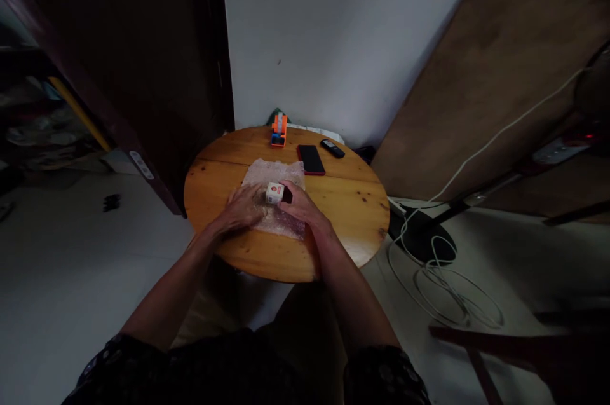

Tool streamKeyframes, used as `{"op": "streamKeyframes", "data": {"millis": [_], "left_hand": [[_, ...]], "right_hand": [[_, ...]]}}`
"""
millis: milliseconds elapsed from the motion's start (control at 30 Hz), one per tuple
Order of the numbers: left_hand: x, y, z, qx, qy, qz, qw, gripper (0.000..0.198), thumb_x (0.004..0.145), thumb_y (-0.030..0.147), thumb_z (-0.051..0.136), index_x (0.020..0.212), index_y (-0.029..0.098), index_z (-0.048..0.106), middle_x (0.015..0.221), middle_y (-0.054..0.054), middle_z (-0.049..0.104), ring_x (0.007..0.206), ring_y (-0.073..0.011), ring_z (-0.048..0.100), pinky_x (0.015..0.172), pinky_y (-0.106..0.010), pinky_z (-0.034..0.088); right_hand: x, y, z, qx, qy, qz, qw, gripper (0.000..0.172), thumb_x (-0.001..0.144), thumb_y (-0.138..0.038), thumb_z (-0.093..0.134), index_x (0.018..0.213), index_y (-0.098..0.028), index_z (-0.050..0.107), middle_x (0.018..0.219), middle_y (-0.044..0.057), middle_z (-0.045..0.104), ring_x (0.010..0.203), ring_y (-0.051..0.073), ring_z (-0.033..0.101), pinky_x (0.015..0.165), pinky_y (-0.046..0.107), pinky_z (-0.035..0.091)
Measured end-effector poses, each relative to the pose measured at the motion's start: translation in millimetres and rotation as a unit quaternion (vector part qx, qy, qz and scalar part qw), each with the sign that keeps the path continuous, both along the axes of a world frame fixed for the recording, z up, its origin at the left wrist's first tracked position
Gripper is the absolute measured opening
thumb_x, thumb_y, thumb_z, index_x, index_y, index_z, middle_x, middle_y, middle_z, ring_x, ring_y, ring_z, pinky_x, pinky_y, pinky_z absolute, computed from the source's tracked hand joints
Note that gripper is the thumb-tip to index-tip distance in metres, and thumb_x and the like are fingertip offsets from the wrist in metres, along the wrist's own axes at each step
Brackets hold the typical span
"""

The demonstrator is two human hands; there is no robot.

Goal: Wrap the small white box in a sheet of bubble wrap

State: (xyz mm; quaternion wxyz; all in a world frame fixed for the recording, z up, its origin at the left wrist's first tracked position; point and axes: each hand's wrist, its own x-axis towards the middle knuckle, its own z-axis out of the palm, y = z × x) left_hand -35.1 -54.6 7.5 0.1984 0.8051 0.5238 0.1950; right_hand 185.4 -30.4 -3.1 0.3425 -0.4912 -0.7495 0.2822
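Note:
A sheet of bubble wrap (276,173) lies spread on a round wooden table (352,201). On the wrap sits a small white box (274,192) with a red mark. My left hand (244,206) rests on the wrap just left of the box, fingers curled against its side. My right hand (299,204) is on the other side, fingers closed against the box. Both hands grip the box between them.
At the table's far edge stand an orange tape dispenser (279,130), a dark phone in a red case (311,159) and a black remote (332,148). A white cable (443,278) lies coiled on the floor to the right, beside a black stand base (419,233).

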Motion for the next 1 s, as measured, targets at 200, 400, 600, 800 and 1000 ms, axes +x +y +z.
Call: {"op": "streamKeyframes", "data": {"millis": [200,400,600,800,1000], "left_hand": [[-26.2,-26.3,21.1,0.05,0.027,-0.091,0.994,0.052,0.081,0.03,0.062,0.133,0.026,0.059,0.141,-0.007,0.06,0.147,-0.0337,0.035,0.124,-0.059,0.014],[-19.3,-33.4,25.0,0.106,0.074,-0.227,0.965,0.014,0.083,0.018,0.06,0.094,0.022,0.068,0.113,-0.009,0.067,0.13,-0.0306,0.049,0.122,-0.058,0.021],[-8.5,-28.7,13.5,0.142,0.081,-0.245,0.956,0.016,0.089,0.013,0.052,0.084,0.021,0.064,0.096,-0.006,0.068,0.104,-0.0235,0.061,0.123,-0.056,0.02],[4.8,-5.0,32.3,0.087,-0.039,-0.098,0.991,0.014,0.082,0.017,0.054,0.07,0.022,0.058,0.073,-0.002,0.067,0.075,-0.0192,0.062,0.103,-0.042,0.045],[22.4,39.4,48.3,-0.012,-0.033,0.049,0.998,0.013,0.078,0.027,0.057,0.067,0.021,0.06,0.069,-0.002,0.066,0.064,-0.0176,0.057,0.06,-0.028,0.036]], "right_hand": [[5.7,-0.9,-1.0,-0.044,0.056,0.006,0.997,0.064,0.073,-0.022,0.069,0.136,-0.022,0.054,0.131,0.009,0.063,0.118,0.026,0.06,0.106,0.044,0.045],[9.5,-6.3,0.7,-0.077,0.123,0.012,0.989,0.059,0.076,-0.027,0.07,0.134,-0.025,0.055,0.13,0.006,0.065,0.12,0.025,0.06,0.105,0.042,0.046],[7.9,-9.8,4.6,-0.075,0.097,-0.005,0.992,0.065,0.07,-0.027,0.076,0.132,-0.019,0.057,0.124,0.009,0.066,0.114,0.027,0.062,0.103,0.045,0.047],[10.9,-13.1,11.2,-0.118,0.161,-0.022,0.98,0.053,0.082,-0.048,0.071,0.128,-0.023,0.063,0.126,0.008,0.067,0.117,0.027,0.062,0.103,0.045,0.048],[25.4,-17.6,24.9,-0.131,0.293,0.002,0.947,0.065,0.084,-0.071,0.058,0.129,-0.024,0.063,0.136,0.011,0.064,0.127,0.029,0.058,0.106,0.048,0.046]]}}
